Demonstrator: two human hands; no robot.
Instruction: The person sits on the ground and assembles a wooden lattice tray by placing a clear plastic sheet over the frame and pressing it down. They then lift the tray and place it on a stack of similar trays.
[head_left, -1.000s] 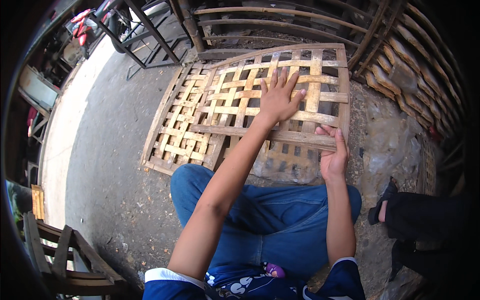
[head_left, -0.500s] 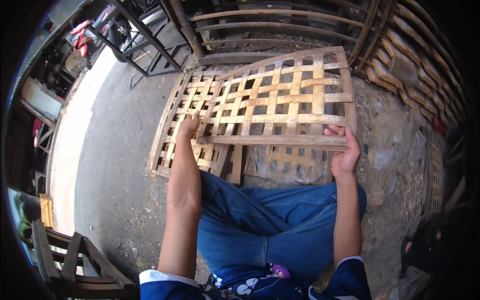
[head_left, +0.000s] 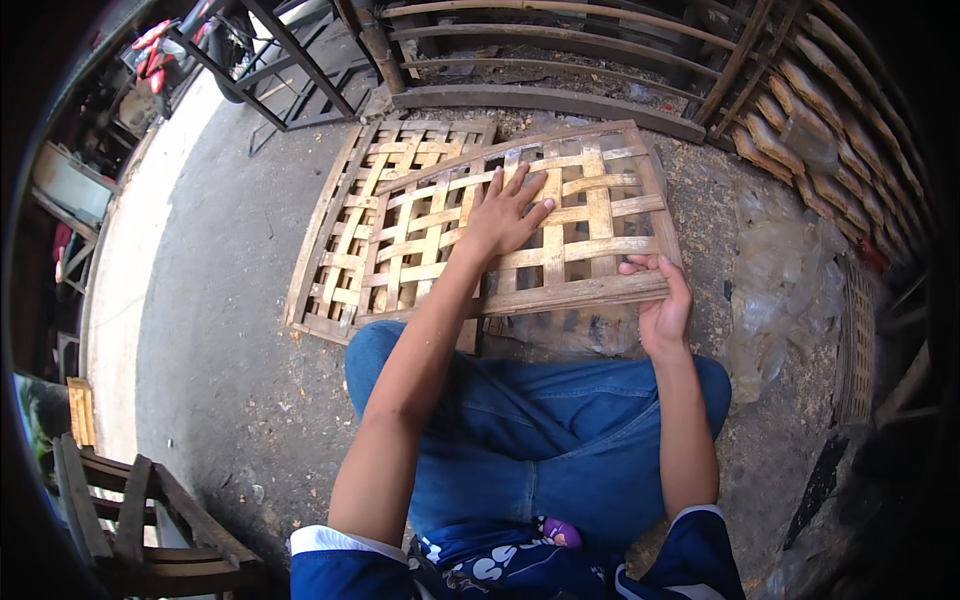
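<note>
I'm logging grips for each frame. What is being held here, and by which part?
The right hand grips the woven bamboo lattice panel at its near edge strip, by the right corner. The left hand lies flat on its middle, pressing, not gripping.

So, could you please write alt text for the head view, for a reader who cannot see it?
A seated person in blue jeans presses the left hand flat on a woven bamboo lattice panel, while the right hand grips its near edge. A second lattice panel lies beneath on the concrete ground.
</note>
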